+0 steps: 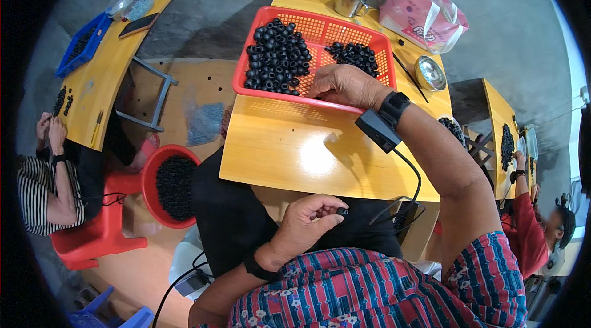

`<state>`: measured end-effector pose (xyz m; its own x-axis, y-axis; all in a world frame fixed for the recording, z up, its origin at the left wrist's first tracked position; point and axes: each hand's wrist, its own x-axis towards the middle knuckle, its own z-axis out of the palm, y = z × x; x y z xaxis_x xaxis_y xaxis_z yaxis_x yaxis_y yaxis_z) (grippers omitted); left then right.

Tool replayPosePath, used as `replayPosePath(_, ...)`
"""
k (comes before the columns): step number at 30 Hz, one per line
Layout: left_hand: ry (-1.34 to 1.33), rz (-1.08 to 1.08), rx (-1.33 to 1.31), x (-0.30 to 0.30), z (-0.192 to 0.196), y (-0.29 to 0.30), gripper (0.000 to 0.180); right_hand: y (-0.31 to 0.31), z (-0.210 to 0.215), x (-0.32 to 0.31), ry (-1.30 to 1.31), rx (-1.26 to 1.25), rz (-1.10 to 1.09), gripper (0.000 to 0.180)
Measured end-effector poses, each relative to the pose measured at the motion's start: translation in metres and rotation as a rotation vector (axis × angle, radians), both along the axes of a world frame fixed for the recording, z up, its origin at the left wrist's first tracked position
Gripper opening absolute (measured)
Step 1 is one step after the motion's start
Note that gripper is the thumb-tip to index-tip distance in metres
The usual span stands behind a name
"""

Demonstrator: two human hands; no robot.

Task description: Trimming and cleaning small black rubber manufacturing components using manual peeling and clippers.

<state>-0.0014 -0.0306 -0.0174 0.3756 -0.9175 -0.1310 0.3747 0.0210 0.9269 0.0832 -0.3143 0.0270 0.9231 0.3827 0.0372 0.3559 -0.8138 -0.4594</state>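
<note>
— Closest to us is our left hand (306,219), low and near, over the dark lap just short of the near edge of the yellow wooden table (289,156). What do we have in it?

— We pinch one small black rubber ring (342,211) between thumb and forefinger; it sticks out at the right tip of the fingers, with the rest of the hand curled narrow around nothing else that we can see.

— And our right hand (345,85)?

— It reaches far across the table into the red plastic mesh basket (320,28), palm down, fingers bent onto the basket floor near its near rim. It lies between the two heaps: the large pile of black rubber rings (277,57) to its left and the smaller pile of black rings (355,57) just beyond it to the right. Whether the fingertips hold a ring we cannot tell; they are tucked under.

— So the ring we hold is well apart from the basket?

— Yes, the whole bare tabletop lies between them. On our right wrist sits a black wristband (394,106) with a black box (378,131) and a cable running down toward us.

— What else is about?

— Far beyond the basket stand a small steel lidded pot (351,0) and a pink plastic bag (422,13); to the right of the basket is a round steel bowl (429,73). Down on the floor at left we see a red round tub of black rings (172,185), and beside it another person in a striped top (40,196) at a separate yellow table.
</note>
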Motion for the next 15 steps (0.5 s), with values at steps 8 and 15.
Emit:
replayPosePath(8,-0.020,0.013,-0.005,0.0007,0.0001,-0.0006,0.024,-0.0002,-0.0005,0.0060,0.136,0.050,0.021,0.016)
replayPosePath(15,-0.081,0.009,0.047,-0.0002,0.0044,-0.0002,0.023,0.0006,-0.0025,0.0060,0.113,-0.205,-0.027,0.011)
